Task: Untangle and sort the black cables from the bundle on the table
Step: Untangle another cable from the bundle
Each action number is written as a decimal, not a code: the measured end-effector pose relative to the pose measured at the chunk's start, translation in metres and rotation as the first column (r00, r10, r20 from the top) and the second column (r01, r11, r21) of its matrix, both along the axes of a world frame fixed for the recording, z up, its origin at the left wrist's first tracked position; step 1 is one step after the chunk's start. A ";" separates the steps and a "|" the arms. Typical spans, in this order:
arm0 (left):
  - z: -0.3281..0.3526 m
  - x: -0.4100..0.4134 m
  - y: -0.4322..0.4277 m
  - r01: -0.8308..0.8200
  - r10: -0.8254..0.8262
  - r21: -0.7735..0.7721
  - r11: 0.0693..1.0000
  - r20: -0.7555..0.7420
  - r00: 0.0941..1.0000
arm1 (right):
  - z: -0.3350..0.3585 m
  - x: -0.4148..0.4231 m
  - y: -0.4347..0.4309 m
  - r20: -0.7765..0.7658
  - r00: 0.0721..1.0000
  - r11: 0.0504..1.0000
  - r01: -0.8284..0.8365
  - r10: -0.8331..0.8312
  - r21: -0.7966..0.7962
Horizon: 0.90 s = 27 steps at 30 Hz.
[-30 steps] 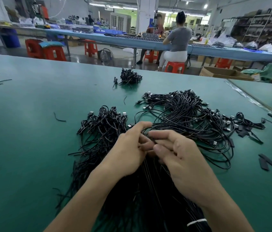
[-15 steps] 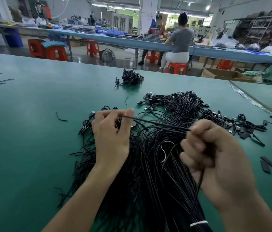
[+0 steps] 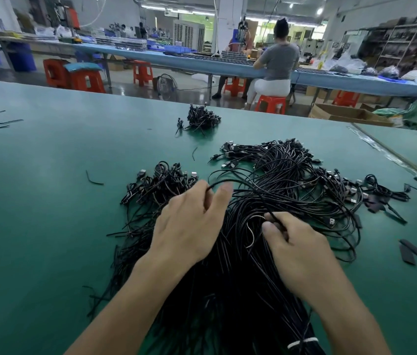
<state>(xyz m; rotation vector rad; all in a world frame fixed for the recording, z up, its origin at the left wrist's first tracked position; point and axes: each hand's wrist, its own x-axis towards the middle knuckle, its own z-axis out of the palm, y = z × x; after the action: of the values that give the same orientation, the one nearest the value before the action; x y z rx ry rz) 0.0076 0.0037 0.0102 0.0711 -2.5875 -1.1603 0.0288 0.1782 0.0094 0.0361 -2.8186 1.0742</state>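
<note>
Held one cable arched above the bundle heaped near-middle on the bench, pinched by curled fingers of the right hand, far end between loosely spread fingers of the left hand, grip there unclear, likely to separate it from the tangle.
</note>
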 end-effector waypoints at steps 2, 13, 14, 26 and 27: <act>0.001 0.001 0.000 0.065 -0.066 0.031 0.997 0.052 0.996 | 0.003 0.001 -0.005 -0.020 0.998 0.982 -0.067 0.065 -0.178; 0.005 0.002 0.002 0.400 -0.431 0.384 0.832 -0.005 0.902 | 0.013 0.000 -0.007 -0.211 0.966 0.833 0.006 -0.147 -0.553; 0.008 0.003 0.002 0.433 -0.479 0.447 0.783 -0.012 0.878 | 0.012 -0.002 -0.004 -0.194 0.963 0.801 0.034 -0.185 -0.598; 0.019 0.009 0.014 0.370 -0.688 0.928 0.049 -0.237 0.686 | -0.010 -0.007 -0.009 -0.070 0.983 0.883 -0.185 0.172 -0.432; 0.019 0.007 0.014 0.333 -0.613 0.943 0.016 -0.254 0.748 | -0.010 -0.005 -0.014 -0.045 0.975 0.892 -0.218 0.218 -0.397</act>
<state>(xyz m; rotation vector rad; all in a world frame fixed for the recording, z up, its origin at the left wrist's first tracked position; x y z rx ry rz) 0.0143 0.0175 0.0288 -0.5071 -1.4280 -3.0843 0.0235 0.1644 -0.0006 0.3202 -2.5798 1.6806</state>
